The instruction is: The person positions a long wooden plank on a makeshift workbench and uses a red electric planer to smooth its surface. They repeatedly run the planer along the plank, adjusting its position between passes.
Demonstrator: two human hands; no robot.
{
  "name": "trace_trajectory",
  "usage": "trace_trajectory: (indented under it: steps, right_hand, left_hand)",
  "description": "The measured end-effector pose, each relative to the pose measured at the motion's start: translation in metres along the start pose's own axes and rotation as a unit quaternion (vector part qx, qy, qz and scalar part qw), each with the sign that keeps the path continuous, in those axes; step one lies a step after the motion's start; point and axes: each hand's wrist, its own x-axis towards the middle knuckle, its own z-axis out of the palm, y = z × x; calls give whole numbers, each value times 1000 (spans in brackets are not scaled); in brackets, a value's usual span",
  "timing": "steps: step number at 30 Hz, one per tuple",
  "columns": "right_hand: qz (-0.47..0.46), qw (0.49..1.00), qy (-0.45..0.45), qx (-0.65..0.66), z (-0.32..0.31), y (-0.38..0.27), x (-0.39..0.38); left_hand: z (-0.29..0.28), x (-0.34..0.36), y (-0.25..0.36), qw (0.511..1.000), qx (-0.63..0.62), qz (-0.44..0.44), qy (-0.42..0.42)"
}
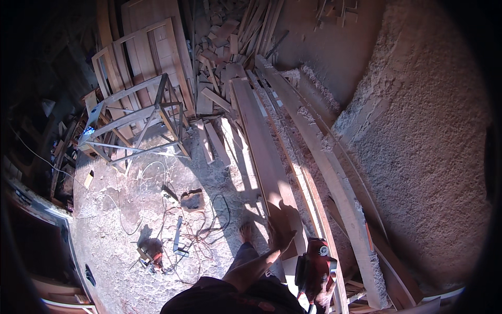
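Observation:
A long brown wooden plank [257, 149] runs away from me, slightly right of the middle. My left hand [282, 240] is at its near part, fingers along the left edge and thumb apart on top, so it grips the board. A dark hand-shaped shadow falls on the wood just ahead. To the right, my right hand [325, 293] is closed on a red and black power tool, which looks like an electric planer [317, 259]. The planer is at the plank's near right side, over a narrow timber strip [308, 196]. Its underside is hidden.
A curved, shavings-covered board [334, 172] lies farther right, beside a heap of shavings [423, 157]. Offcuts [217, 47] pile up at the back. A wooden frame stand [157, 112], tangled cables [209, 227] and another red power tool [151, 251] are on the left floor.

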Motion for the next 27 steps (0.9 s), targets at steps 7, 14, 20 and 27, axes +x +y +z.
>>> trace_trajectory:
  steps: [7, 14, 20, 27]
  right_hand:
    - [50, 995, 78, -48, -49, 47, -20]
    - [-66, 997, -18, -25, -5, 38, 24]
    - [-94, 991, -81, -57, 29, 27, 44]
    - [-75, 986, -111, -97, 37, 21, 48]
  left_hand:
    - [-57, -19, -16, 980, 125, -15, -153]
    - [-169, -9, 102, 800, -569, -105, -161]
    - [-243, 83, 208, 632, -747, 21, -204]
    - [-289, 87, 266, 699, -704, -2, -125]
